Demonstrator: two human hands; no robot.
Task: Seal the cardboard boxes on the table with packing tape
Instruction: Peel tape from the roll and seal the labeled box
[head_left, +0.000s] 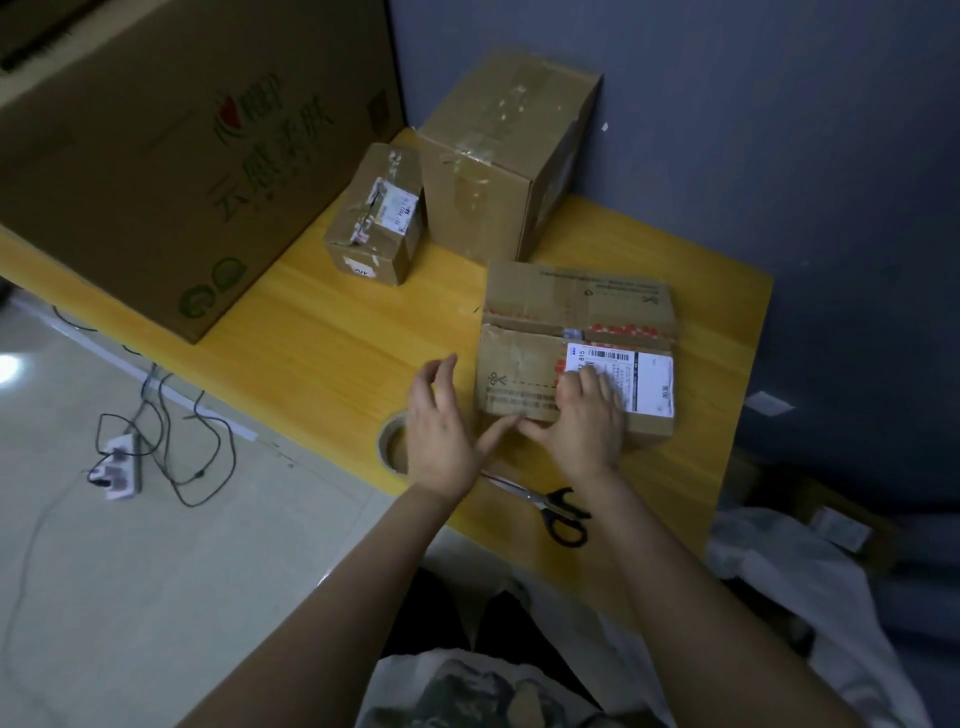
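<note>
At near edge of counter (332, 332), tape roll (384, 439) lies partly hidden by left hand (441, 431), grip wide, empty; right of it flat box (576, 353), probably light, stiff-walled, best steadied at its edges, sits under right hand (587, 415), grip flat, fingers straight, pressing down.

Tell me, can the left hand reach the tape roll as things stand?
Probably yes: the left hand is open and empty, and the tape roll lies just beside it with nothing between.
</note>
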